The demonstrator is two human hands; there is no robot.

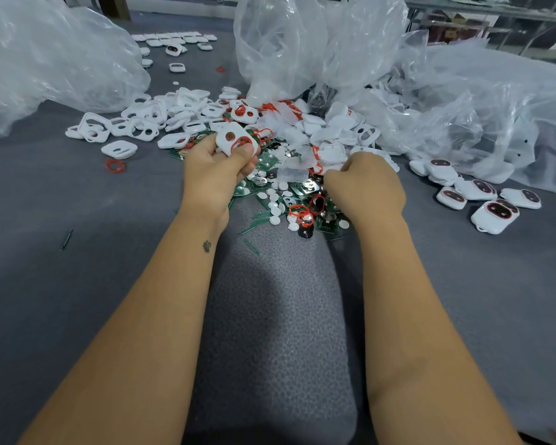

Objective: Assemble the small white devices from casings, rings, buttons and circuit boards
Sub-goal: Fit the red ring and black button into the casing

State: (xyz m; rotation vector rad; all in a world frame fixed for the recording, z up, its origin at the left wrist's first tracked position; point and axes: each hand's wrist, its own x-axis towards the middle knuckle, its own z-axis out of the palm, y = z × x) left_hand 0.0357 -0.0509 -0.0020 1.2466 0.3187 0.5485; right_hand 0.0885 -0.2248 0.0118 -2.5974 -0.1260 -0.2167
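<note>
My left hand (214, 175) grips a white casing (235, 139) with two holes, and a red ring (240, 143) sits in the hole nearer my thumb. My right hand (365, 184) hovers over the parts pile with its fingers curled down; whatever they touch is hidden. Under both hands lies a heap of green circuit boards (302, 189), small white round buttons (274, 207) and loose red rings (297, 211). Empty white casings (148, 120) are strewn to the left. Assembled devices (495, 215) with dark red-rimmed faces lie at the right.
Large crumpled clear plastic bags lie at the left (45, 65), centre back (302, 46) and right (495, 117). The grey table (77, 284) has a textured mat (276, 316) between my forearms. A lone red ring (114, 166) lies left of the pile, and more casings (174, 40) at the far back.
</note>
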